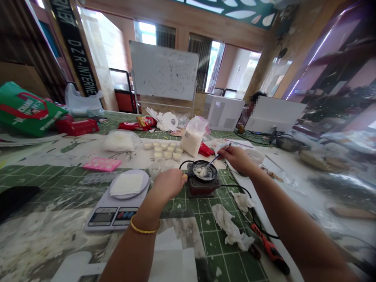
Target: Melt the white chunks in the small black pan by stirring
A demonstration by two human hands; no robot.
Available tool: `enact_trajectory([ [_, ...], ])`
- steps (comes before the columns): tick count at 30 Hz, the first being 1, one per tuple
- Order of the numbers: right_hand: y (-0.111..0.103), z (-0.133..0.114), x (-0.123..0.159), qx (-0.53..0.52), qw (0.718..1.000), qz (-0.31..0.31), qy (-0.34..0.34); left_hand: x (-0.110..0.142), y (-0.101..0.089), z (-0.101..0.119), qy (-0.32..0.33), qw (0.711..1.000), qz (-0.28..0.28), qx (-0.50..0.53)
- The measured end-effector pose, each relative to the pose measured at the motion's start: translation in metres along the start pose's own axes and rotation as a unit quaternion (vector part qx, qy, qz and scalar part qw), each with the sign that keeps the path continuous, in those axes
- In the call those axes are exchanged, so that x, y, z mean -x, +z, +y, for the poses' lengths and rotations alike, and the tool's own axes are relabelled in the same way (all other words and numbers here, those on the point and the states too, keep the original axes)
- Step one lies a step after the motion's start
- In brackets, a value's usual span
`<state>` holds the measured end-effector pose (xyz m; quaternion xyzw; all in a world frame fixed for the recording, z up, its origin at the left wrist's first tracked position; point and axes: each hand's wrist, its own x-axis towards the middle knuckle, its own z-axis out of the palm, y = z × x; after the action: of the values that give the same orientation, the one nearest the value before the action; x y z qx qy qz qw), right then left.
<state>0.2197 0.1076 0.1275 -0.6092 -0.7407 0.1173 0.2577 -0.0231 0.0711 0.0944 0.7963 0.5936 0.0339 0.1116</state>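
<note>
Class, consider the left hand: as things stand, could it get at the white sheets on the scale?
Probably yes, though the left hand seems to be holding the small pan. The white sheets lie uncovered atop the scale nearby.

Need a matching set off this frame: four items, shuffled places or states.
Column one
1. small round black pan
2. pale lilac digital scale
3. clear plastic bag of white grains
4. red-and-black handheld tool

Column two
A. upright beside small clear cups of pale filling
B. lying right of the crumpled white tissue
C. above the small dark heater, handle in the left hand
D. topped with square white sheets

Pairs: 1-C, 2-D, 3-A, 4-B
</note>
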Motion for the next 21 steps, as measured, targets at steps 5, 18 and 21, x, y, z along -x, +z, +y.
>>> enact_trajectory([
  [5,0.01,-0.002,0.025,-0.007,0.999,-0.025,-0.028,-0.002,0.0,-0.001,-0.005,1.0,0.006,-0.007],
  [18,0.036,-0.026,0.037,-0.034,0.998,0.045,-0.04,0.002,-0.004,0.002,0.001,1.0,-0.005,-0.003],
  [21,0.037,-0.024,0.039,0.0,0.995,0.097,-0.015,0.004,-0.004,0.003,0.004,1.0,-0.013,-0.001],
])
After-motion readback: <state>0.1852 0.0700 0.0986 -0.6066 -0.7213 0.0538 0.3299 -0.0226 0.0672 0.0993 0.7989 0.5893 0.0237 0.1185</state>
